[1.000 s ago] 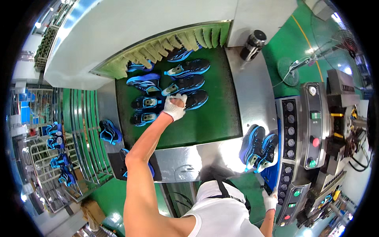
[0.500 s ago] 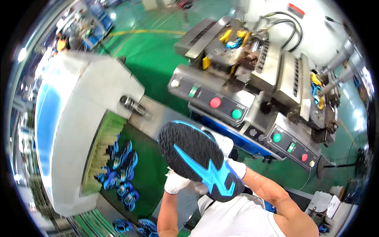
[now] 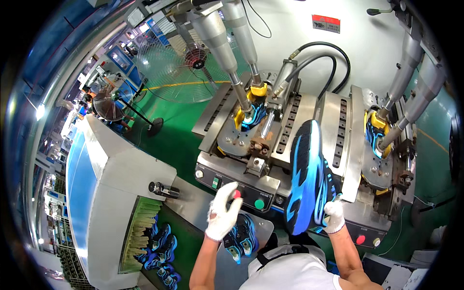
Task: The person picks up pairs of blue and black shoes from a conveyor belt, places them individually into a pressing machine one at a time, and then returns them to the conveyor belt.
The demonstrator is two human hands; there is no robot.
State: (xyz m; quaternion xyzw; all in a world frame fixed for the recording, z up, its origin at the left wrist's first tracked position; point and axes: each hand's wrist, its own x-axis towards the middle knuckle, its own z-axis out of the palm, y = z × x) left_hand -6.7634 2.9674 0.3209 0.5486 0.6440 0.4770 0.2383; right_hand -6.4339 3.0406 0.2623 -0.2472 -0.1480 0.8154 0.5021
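My right hand, in a white knit glove, grips a black and blue sneaker by its upper. The sneaker stands on end in front of the press, its sole turned to the left. My left hand, gloved too, is open with thumb and fingers apart, beside the red button on the left control panel; whether it touches the panel I cannot tell. Just right of that hand, a pair of black and blue sneakers rests on a grey metal plate. My right fingers are partly hidden behind the sneaker.
The press has a left station and a right station, each with a blue-black shoe under metal rods. At left, a white machine has a bristled opening, with several sneakers beside it. A large fan stands behind.
The sneaker has swung from in front of my body to the right and stands more upright, now in my right hand only. My left hand has moved up to the left panel. The view has shifted.
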